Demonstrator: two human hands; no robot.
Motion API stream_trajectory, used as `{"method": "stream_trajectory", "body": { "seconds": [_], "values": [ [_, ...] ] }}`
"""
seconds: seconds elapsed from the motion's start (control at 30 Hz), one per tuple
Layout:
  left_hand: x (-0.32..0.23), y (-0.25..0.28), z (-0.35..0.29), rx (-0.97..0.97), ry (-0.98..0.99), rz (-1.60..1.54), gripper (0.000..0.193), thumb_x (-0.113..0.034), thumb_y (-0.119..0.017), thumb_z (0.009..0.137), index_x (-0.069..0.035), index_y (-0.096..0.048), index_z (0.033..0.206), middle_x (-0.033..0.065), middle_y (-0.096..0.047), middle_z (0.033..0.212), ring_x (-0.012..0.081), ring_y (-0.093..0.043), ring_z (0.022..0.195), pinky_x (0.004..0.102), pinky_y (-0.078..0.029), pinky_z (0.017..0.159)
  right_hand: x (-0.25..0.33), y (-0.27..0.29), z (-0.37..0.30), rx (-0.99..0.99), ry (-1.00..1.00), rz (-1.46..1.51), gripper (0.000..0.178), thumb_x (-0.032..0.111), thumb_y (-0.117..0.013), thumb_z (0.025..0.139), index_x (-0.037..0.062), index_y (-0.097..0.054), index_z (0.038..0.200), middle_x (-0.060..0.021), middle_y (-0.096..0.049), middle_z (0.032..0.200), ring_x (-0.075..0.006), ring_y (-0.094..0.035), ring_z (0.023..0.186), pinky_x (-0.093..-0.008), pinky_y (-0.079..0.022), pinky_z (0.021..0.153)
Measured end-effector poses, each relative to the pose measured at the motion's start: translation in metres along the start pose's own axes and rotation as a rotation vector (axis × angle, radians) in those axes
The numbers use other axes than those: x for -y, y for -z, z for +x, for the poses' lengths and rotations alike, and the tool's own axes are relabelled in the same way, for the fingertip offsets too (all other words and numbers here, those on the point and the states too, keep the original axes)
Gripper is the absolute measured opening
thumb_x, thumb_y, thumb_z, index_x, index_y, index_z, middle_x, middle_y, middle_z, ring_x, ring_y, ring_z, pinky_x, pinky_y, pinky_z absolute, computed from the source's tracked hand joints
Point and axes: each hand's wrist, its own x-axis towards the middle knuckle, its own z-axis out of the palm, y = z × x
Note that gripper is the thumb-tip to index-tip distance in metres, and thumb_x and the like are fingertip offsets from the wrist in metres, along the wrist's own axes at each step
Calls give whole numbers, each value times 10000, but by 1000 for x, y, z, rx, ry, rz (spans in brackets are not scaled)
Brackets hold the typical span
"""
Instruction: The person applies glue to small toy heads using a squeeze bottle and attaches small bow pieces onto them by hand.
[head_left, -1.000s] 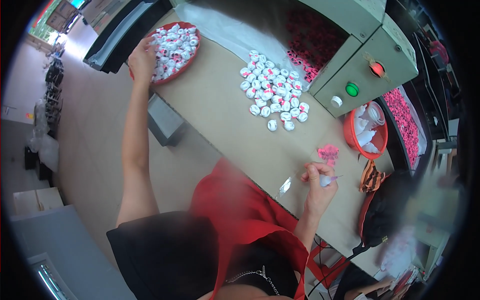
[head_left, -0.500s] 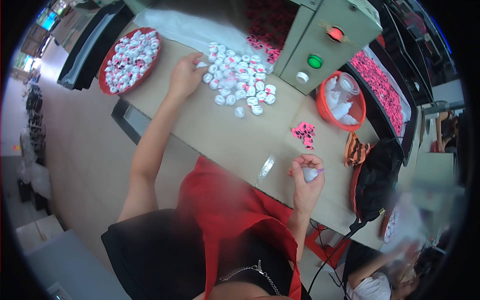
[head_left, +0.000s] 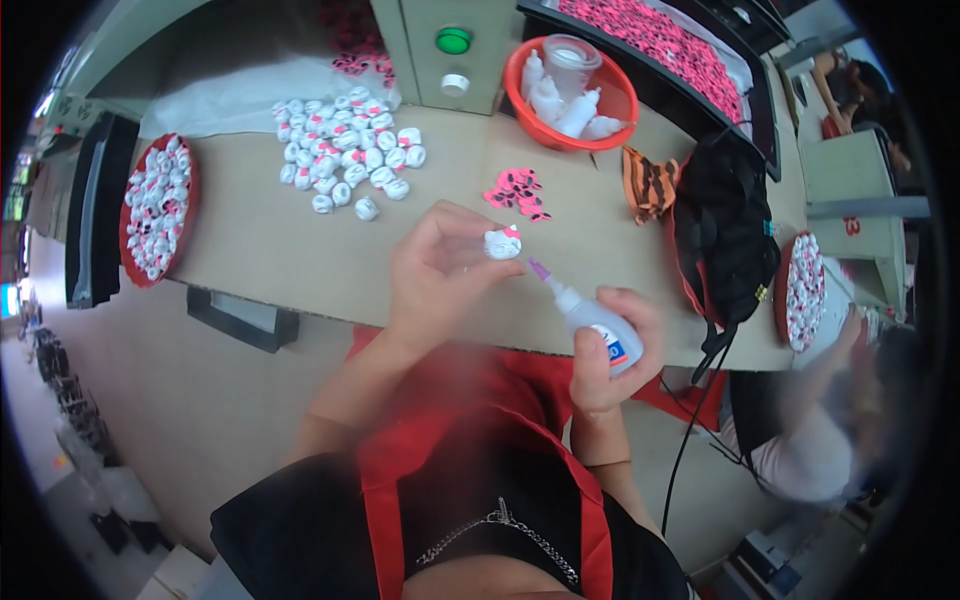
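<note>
Mid-frame, the left hand (head_left: 432, 275) pinches a white bead (head_left: 503, 244); the right hand (head_left: 634, 372) — apart from the left — grips a bottle (head_left: 598, 318), its purple tip (head_left: 539, 268) near the bead.

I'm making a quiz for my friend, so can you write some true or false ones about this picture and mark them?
1. The left hand holds a white piece. True.
2. The right hand is empty. False: it holds a squeeze bottle.
3. The bottle's purple tip points toward the white piece. True.
4. The black bag is left of the loose pink pieces. False: it is to their right.
</note>
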Motion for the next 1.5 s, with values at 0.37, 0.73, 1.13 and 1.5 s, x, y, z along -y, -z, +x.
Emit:
{"method": "stream_trajectory", "body": {
  "seconds": [0.37,0.73,1.13,1.5],
  "values": [
    [-5,-1,-5,-5,-11,152,297,139,-602,739,76,-489,1006,128,-559,944,202,-616,886,278,-534,764,5,-4,8,45,196,-66,236,-85,-589,633,-22,-548,856,-89,-559,607,-167,-520,449,-237,-409,429],
    [-5,2,-4,-18,-10,175,280,130,-614,707,52,-545,967,90,-493,932,182,-597,866,285,-539,755,9,-9,13,101,180,-67,225,-79,-606,629,-15,-556,838,-103,-595,655,-197,-566,495,-260,-444,458],
    [-9,3,2,-1,217,-47,307,139,-597,730,54,-512,1013,147,-578,983,232,-614,884,333,-531,784,3,-3,9,93,174,-96,151,35,-586,725,-28,-543,855,-108,-602,709,-124,-516,519,-218,-385,481],
    [-10,6,3,5,278,-133,301,124,-601,720,44,-508,995,147,-590,984,225,-611,899,315,-515,767,6,-1,11,54,158,-86,217,-96,-593,619,-17,-563,819,-107,-599,658,-208,-585,517,-263,-462,485]
  ]
}}
